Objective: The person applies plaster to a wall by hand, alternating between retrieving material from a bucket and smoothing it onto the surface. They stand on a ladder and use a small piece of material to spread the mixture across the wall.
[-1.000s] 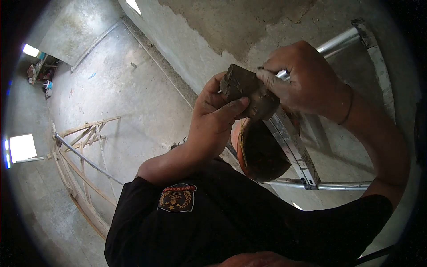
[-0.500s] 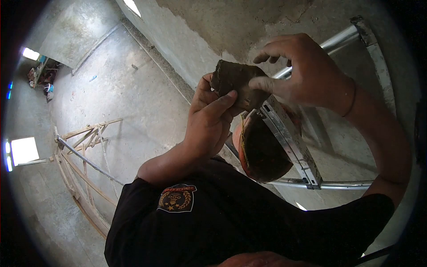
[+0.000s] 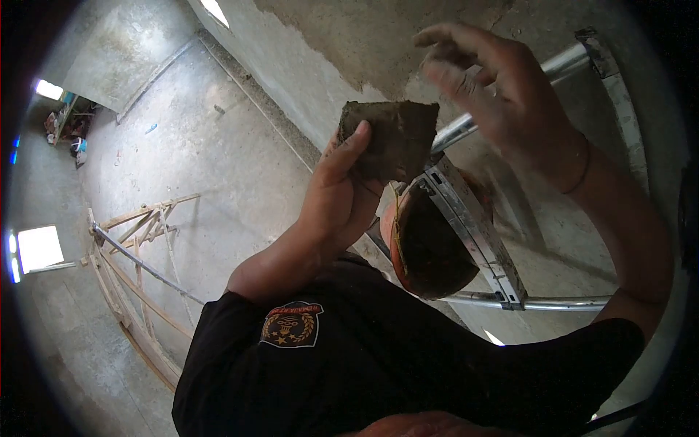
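A flat, dark grey-brown slab (image 3: 399,138) with rough edges is held up in front of the wall. My left hand (image 3: 341,178) grips its left side, the thumb lying on its face and the other fingers behind it. To the upper right, my right hand (image 3: 502,95) is raised apart from the slab, its fingers spread and bent, with nothing in them. Below the slab hangs an orange-rimmed bucket (image 3: 437,247) with dark contents and a yellow cord, beside a metal ladder (image 3: 477,233).
Shiny metal poles (image 3: 564,62) run behind my right hand and past the ladder's foot. The plastered wall (image 3: 313,87) has a darker patch at the top. At the left, a wooden frame (image 3: 138,226) stands below on the concrete floor (image 3: 218,160).
My right hand has come off the slab and moved up. The slab has turned in my left hand, and its face now shows more fully.
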Tool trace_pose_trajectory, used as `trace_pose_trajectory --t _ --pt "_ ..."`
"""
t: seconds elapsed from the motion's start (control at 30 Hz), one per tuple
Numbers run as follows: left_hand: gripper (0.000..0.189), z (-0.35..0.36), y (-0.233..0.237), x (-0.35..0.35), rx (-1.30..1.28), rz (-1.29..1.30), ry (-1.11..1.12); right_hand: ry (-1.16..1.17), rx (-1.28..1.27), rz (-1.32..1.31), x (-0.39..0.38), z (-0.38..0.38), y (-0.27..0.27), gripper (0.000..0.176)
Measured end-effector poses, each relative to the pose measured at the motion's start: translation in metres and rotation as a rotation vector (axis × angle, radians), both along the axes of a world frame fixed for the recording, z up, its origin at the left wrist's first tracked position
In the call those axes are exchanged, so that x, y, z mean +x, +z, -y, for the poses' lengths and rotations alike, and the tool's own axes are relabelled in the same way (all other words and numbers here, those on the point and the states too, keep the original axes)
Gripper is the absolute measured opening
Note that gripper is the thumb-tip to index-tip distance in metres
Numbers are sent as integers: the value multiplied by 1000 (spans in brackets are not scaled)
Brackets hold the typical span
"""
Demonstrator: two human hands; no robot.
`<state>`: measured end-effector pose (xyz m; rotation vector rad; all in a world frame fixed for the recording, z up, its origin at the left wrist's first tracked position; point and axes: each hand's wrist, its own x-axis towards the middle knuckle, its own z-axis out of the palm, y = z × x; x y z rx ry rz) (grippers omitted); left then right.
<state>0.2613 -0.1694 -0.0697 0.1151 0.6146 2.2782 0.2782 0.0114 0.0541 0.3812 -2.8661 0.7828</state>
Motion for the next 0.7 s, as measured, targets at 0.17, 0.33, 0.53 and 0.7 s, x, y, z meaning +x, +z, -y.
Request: trace_pose_trajectory --t 0.17,0.33,0.53,0.7 --pt "41 -6 -11 -12 1 90 62 -70 -72 -30 -3 -5 3 35" --pt "33 -23 -15 -71 11 141 214 -41 96 -39 1 0 6 33" --pt "30 -85 82 -175 -68 -577 1098 11 59 -29 -1 3 4 35" --pt "59 -176 154 -271 -158 -1689 1640 -3 117 133 1 7 14 37"
